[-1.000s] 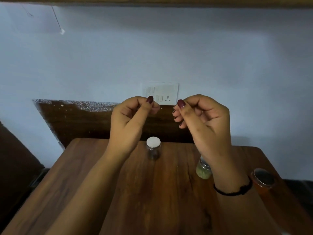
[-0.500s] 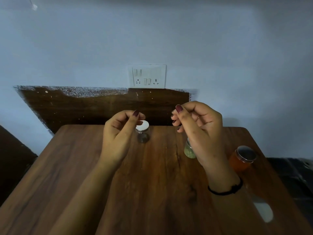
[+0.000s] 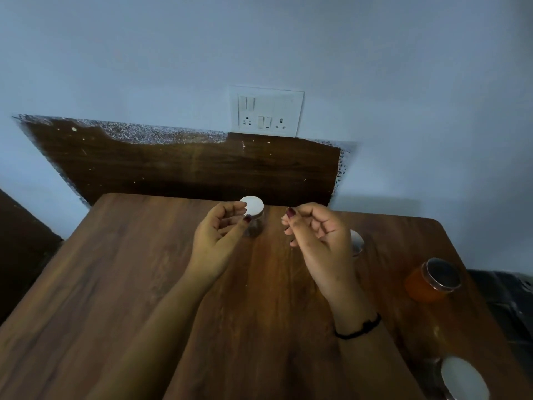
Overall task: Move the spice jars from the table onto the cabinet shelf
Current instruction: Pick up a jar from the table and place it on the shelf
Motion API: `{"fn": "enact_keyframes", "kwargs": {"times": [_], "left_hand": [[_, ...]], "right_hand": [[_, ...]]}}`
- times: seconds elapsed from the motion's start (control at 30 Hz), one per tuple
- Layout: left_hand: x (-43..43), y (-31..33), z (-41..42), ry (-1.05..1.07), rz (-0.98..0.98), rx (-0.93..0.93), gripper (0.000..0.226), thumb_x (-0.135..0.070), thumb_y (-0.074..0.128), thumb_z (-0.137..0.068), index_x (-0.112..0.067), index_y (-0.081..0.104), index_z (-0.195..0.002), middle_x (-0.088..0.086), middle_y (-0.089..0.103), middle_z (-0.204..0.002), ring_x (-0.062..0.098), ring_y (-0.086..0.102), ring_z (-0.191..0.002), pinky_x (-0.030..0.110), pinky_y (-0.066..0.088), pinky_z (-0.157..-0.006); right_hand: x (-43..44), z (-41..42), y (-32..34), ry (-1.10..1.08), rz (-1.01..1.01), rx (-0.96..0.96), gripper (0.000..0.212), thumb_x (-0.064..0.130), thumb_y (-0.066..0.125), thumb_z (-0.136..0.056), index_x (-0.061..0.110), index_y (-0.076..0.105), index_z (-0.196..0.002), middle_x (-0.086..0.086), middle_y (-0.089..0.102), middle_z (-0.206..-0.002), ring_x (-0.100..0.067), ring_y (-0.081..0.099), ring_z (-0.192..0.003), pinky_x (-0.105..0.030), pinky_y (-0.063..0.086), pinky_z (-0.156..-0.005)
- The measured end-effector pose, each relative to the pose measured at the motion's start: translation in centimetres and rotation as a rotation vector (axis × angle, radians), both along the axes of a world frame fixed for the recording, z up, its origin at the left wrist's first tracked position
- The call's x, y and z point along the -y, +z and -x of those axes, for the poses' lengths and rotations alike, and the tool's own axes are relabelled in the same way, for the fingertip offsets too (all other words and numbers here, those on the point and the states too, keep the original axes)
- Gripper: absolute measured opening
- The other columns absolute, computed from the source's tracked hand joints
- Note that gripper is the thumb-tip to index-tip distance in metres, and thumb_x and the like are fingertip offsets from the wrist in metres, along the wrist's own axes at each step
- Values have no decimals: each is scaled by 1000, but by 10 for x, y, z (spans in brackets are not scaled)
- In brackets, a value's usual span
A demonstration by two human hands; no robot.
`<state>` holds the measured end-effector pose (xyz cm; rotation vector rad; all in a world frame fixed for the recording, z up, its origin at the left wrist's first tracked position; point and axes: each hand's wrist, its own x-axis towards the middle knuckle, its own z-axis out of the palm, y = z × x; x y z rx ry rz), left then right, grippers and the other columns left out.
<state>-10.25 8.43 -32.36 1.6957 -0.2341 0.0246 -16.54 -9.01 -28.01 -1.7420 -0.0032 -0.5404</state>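
White-lidded jar just beyond left grip; right grip beside; both slack and empty

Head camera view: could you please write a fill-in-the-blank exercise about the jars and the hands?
1. The jar beside the left hand has a ___ lid.
2. The black band is on the ___ wrist.
3. On the table, the orange jar stands near the ___ edge.
Missing words: white; right; right.

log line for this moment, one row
phase: pre-grasp | left hand: cupped at white-lid jar, grip unclear | right hand: loosely curled, empty | orange jar: on table, untouched | shelf: out of view
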Motion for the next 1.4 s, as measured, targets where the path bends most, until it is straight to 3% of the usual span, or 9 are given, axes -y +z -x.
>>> {"fn": "enact_keyframes", "kwargs": {"times": [0.2, 0.33, 0.53, 0.6, 0.73, 0.93, 1.13, 1.23, 1.4], "left_hand": [[-1, -25, -32, 4, -48, -29, 29, -7, 58, -97, -12, 62, -125, 2, 67, -120, 17, 67, -106, 42, 58, -91], [-4, -55, -52, 21, -64, -104, 28, -10, 58, -97, -24, 62, -121, -6, 66, -120, 14, 67, -106, 45, 58, -91], [-6, -105, -98, 15, -344, -151, 57, -34, 74, -85, -25, 52, -137, -5, 56, -138, 12, 56, -123, 45, 53, -99], [-1, -110, -114, -5, -414, -150, 66, -37, 77, -84, -22, 48, -142, -8, 50, -141, 12, 50, -126, 36, 48, -103], [11, -112, -141, -90, -476, -121, 65, -26, 78, -85, -17, 47, -141, -12, 48, -128, 4, 45, -115, 3, 37, -87], [20, -127, -169, -160, -586, -112, 62, -27, 77, -85, -15, 51, -140, 6, 59, -137, 18, 56, -124, 27, 42, -102], [24, -131, -177, -158, -567, -85, 67, -18, 84, -76, -9, 54, -135, 8, 65, -124, 24, 61, -114, 17, 38, -88], [25, -139, -175, -138, -500, -96, 62, -17, 84, -77, -14, 56, -131, 0, 64, -118, 14, 61, -106, 8, 43, -82], [6, -153, -172, -157, -343, -158, 68, -30, 86, -75, -22, 51, -133, -8, 57, -131, 6, 58, -112, 13, 50, -87]], "right_hand": [[-9, -39, -33, -3, 9, -121, 3, 27, 65, -91, 29, 69, -91, 5, 72, -82, -14, 69, -78, -41, 60, -68], [-9, -64, -53, 15, 44, -187, 10, 14, 65, -93, 19, 70, -100, 8, 71, -90, -6, 68, -85, -20, 56, -70], [-6, -105, -99, 92, 336, -332, 46, 15, 67, -89, 31, 57, -130, 24, 48, -123, 0, 53, -116, -22, 49, -94], [-3, -125, -115, 118, 437, -382, 55, 18, 68, -88, 30, 50, -139, 17, 43, -135, -7, 45, -130, -31, 44, -107], [-4, -160, -141, 114, 559, -483, 71, 25, 69, -90, 21, 33, -152, -2, 31, -158, -18, 28, -147, -31, 28, -119], [-7, -190, -173, 174, 641, -588, 88, 27, 69, -90, 21, 12, -158, 0, 12, -165, -18, 19, -150, -28, 27, -115], [-6, -202, -195, 144, 548, -586, 87, 24, 69, -90, 24, 13, -157, -6, 36, -156, -21, 42, -139, -34, 42, -111], [-8, -197, -200, 102, 531, -544, 91, 21, 68, -89, 26, 8, -158, -3, 34, -158, -20, 41, -141, -39, 44, -111], [-3, -185, -198, 125, 283, -503, 95, 5, 68, -84, 28, 11, -157, 1, 31, -158, -14, 34, -144, -43, 44, -111]]}}
